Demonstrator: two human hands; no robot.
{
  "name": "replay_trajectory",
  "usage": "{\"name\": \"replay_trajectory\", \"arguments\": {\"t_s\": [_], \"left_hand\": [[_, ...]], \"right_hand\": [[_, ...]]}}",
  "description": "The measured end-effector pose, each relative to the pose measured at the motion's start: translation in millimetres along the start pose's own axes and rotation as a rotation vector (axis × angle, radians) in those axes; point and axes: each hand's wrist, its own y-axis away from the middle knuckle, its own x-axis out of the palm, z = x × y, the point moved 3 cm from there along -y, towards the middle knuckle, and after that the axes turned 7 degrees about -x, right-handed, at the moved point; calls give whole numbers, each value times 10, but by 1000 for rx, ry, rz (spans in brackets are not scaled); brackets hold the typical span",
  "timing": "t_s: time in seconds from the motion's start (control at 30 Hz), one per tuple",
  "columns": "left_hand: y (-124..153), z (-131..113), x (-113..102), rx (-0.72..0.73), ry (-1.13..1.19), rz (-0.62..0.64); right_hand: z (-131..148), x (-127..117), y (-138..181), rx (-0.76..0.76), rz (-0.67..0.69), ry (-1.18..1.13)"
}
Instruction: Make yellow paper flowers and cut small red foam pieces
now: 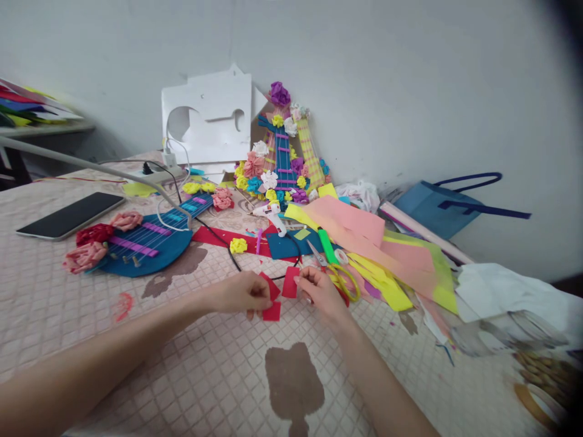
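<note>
Small red paper pieces lie between my two hands near the middle of the table. My left hand [246, 294] is closed with its fingertips on a red paper piece [272, 311]; a second piece [270, 285] shows just above it. Pinched in my right hand [319, 291] is a red paper rectangle [290, 283], held at its right edge. Beyond the hands a white glue gun [272, 215] stands with its black cord curving round behind the papers. Yellow-handled scissors [342, 280] lie beside my right hand, partly hidden by it.
A blue paper guitar [159, 243] with paper roses and a phone [70, 215] lie at left. More flower-covered guitars [285, 155] lean on the wall. Coloured paper sheets [346, 218] pile up at right, near a blue bag [432, 209] and a tape roll [540, 403].
</note>
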Motion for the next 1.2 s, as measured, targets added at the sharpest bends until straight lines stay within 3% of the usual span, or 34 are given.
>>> {"name": "replay_trajectory", "arguments": {"t_s": [0.13,0.23,0.3,0.43,0.5,0.6,0.7,0.77,1.0,1.2], "left_hand": [[64,-67,70,96,-247,-200],[62,-123,1,85,-197,-359],[37,-142,-27,75,-37,-346],[-4,-140,28,12,288,-173],[5,-154,46,44,377,-193],[50,-204,38,178,404,-298],[100,-253,35,258,263,-346],[119,-266,41,259,135,-347],[164,-326,27,379,-48,-372],[118,-308,43,309,35,-321]], "right_hand": [[63,58,61,55,38,-106],[111,101,95,35,34,-137],[157,128,121,-15,20,-117],[308,190,210,-288,-21,103],[341,215,254,-348,-54,142],[260,234,265,-165,-75,-70],[139,297,244,125,58,-398],[112,323,232,208,119,-532],[93,290,232,251,22,-610],[121,234,205,58,-69,-474]]}}
